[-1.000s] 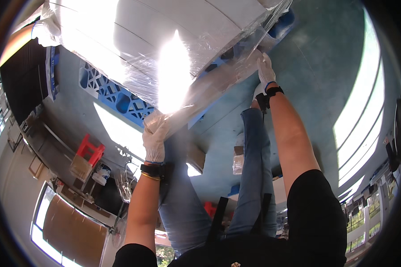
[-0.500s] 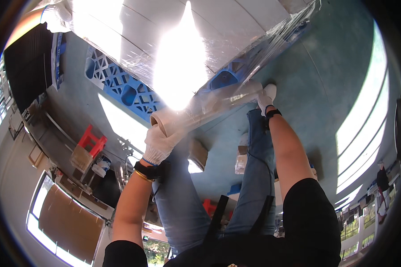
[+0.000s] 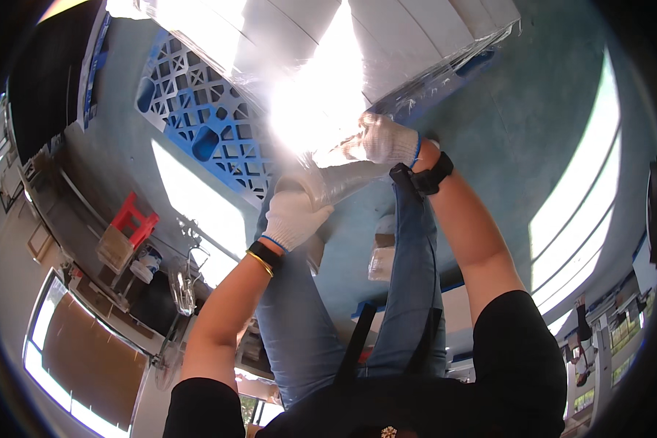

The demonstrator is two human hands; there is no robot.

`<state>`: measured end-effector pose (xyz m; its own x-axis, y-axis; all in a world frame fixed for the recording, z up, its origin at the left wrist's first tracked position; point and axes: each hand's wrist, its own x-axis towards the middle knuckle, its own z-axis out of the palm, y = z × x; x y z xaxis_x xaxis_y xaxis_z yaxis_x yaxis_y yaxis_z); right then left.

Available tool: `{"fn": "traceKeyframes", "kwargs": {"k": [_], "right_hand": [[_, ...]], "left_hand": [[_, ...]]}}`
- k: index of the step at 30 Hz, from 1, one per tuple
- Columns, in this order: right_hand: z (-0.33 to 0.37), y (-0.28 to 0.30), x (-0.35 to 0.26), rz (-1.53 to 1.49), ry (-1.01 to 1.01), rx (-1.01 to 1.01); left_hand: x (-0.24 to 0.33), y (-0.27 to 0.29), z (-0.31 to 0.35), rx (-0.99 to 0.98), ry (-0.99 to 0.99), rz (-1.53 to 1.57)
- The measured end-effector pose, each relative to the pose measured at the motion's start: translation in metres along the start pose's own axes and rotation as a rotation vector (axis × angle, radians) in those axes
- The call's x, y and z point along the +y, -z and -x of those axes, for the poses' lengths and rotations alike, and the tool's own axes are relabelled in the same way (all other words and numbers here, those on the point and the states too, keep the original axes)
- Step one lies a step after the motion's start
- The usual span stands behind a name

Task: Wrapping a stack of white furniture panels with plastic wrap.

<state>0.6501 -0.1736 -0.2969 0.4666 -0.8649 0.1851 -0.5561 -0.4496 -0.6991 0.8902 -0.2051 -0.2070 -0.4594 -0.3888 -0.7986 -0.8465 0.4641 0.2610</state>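
Observation:
My left hand [image 3: 293, 219], in a white knit glove, grips the near left end of a stretch film roll [image 3: 337, 184] with a cardboard core. The roll lies slantwise in front of my thighs. My right hand [image 3: 390, 139], gloved too, is closed on the stretch film above the roll's right part, its fingers pointing left; glare partly hides the fingertips. Just beyond both hands stands a stack of white boxes or panels [image 3: 416, 36] wrapped in clear film. Under it lies a blue plastic pallet [image 3: 204, 120] with a lattice top.
Another person's white glove [image 3: 128, 9] shows at the stack's upper left corner. A black panel [image 3: 40, 80] stands at the left. Farther down that side are a red stool [image 3: 133, 220] and a cardboard box [image 3: 114, 248]. A wrapped package [image 3: 382, 259] lies on the floor between my legs.
My right hand has left the roll's right end and moved left and up onto the film by the stack. My left hand keeps the roll, shifted slightly right. More pallet shows.

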Motion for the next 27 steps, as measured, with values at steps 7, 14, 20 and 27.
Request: {"fn": "traceKeyframes", "kwargs": {"k": [7,14,20,27], "right_hand": [[-0.009,0.009,0.033,-0.386,-0.208,-0.123],[-0.004,-0.026,0.045,-0.268,-0.671,-0.276],[0.013,-0.032,0.043,0.009,-0.430,-0.118],[0.126,0.008,0.017,-0.202,-1.459,0.272]], "left_hand": [[0.019,0.003,0.010,-0.192,0.128,0.018],[0.030,-0.020,0.015,-0.267,0.161,0.132],[0.047,-0.076,0.017,-0.373,-0.027,-0.043],[0.043,-0.099,0.045,-0.225,-0.211,-0.155]]}}
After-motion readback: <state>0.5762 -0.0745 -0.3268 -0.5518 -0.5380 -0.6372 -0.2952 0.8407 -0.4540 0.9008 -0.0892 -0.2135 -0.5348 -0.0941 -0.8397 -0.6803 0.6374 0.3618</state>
